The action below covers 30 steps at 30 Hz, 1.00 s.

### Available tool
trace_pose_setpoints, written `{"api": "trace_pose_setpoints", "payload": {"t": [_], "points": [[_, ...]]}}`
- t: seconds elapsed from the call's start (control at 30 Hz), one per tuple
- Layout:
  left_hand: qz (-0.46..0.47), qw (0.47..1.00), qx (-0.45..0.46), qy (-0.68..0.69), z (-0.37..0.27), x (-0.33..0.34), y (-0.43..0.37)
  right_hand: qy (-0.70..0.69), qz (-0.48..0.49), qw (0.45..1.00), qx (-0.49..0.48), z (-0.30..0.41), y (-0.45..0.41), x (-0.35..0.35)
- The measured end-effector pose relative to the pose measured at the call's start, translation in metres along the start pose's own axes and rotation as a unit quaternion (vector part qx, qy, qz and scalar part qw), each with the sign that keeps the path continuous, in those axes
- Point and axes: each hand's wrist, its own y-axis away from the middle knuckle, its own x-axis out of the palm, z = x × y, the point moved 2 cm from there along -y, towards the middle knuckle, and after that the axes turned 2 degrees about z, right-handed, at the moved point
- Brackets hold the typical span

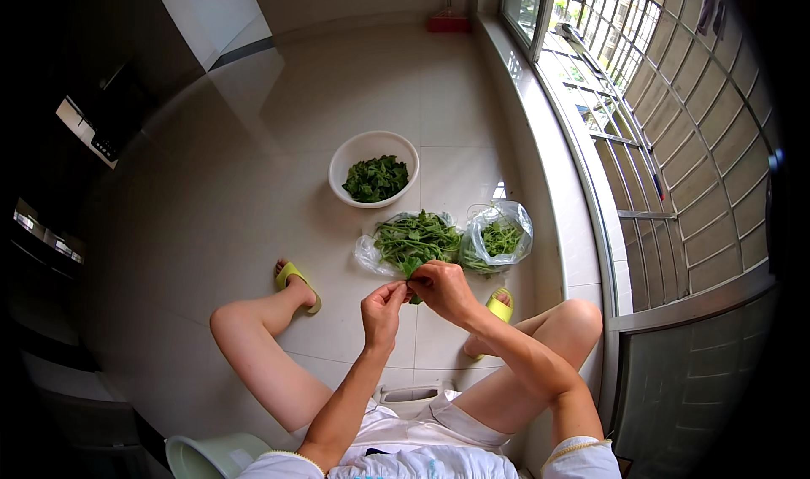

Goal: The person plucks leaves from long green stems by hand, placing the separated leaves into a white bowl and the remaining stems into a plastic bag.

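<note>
My left hand [381,311] and my right hand [445,291] meet in front of me, their fingertips pinched on a small leafy green sprig [411,265]. The fingers hide part of it. Just beyond the hands, a pile of leafy green stems [419,235] rests on a clear plastic bag [374,257] on the floor. To its right stands an opened plastic bag [520,241] holding thin green stems [501,237]. Farther out, a round white plastic basin [342,156] contains loose dark green leaves [376,180].
The tiled floor [253,181] runs between my feet in yellow-green slippers [297,279]. A window sill [557,156] and barred window [683,118] flank my right side. A pale green bucket [215,453] is at lower left, a red dustpan [449,23] by the far wall.
</note>
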Motion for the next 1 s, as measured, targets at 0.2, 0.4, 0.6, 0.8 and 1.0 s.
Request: {"api": "trace_pose_setpoints", "payload": {"t": [0.2, 0.4, 0.6, 0.8, 1.0], "points": [[0.001, 0.999, 0.013, -0.041, -0.005, 0.002, 0.001, -0.019, -0.013, 1.0, 0.009, -0.003, 0.0, 0.002], [-0.029, 0.994, 0.058, -0.087, 0.0, -0.002, -0.003, -0.011, -0.026, 1.0, 0.001, 0.007, 0.002, 0.002], [-0.066, 0.976, 0.1, -0.182, -0.003, 0.003, -0.003, 0.032, -0.049, 0.997, -0.041, 0.007, 0.003, 0.004], [-0.034, 0.992, 0.067, -0.101, -0.006, 0.003, -0.005, -0.038, -0.053, 0.998, 0.001, 0.005, 0.0, 0.003], [0.037, 0.988, -0.044, 0.147, -0.007, -0.008, -0.009, -0.202, 0.008, 0.965, 0.169, -0.005, -0.006, -0.007]]}}
